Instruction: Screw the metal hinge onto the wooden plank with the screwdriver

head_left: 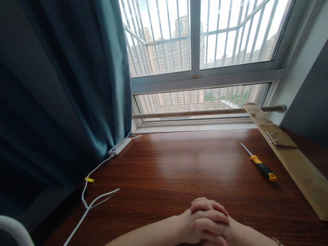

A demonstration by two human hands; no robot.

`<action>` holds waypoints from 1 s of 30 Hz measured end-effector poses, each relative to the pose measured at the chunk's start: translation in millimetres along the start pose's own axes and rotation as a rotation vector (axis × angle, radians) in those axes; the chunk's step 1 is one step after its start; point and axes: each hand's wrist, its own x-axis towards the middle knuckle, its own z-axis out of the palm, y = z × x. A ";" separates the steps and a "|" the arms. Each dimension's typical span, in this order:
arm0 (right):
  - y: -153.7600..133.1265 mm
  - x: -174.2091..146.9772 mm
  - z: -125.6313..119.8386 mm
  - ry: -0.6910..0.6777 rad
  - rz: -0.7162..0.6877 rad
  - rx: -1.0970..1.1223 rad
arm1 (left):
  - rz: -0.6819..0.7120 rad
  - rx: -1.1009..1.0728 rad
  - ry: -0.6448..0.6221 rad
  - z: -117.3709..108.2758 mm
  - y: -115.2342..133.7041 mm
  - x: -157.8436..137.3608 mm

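Observation:
My left hand (pixel 185 223) and my right hand (pixel 232 226) are clasped together at the bottom middle, fingers interlaced over the dark wooden tabletop (pixel 164 177). Both are closed, and no object shows between them. To their right lies a screwdriver (pixel 261 167) with a black and yellow handle, its metal shaft pointing toward the window. Beyond it, a long brown strip (pixel 294 167), apparently cardboard, runs up to the window bar. A smaller brown piece (pixel 284 139) sits on that strip, with two screws or nails showing on it.
A white power strip (pixel 120 146) rests by the blue curtain (pixel 112 85) at the left. White cable (pixel 79 222) runs from it toward the front left, with a yellow tag (pixel 89 179) near it. A horizontal bar (pixel 192 113) crosses before the window.

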 end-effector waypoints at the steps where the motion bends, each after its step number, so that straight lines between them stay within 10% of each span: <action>1: -0.7 0.4 -0.1 -0.006 0.001 -0.005 | -0.004 -0.007 0.020 1.2 1.4 -0.9; 7: -2.3 1.6 -1.8 -0.030 -0.004 -0.008 | -0.012 -0.132 0.334 8.1 11.8 -6.2; 19: 1.7 -1.8 0.6 -0.030 -0.006 -0.011 | -0.024 -0.131 0.387 16.8 3.2 -3.2; 30: 3.0 -3.6 -0.8 -0.090 0.007 -0.071 | 0.119 0.082 -0.194 -4.1 -11.6 9.5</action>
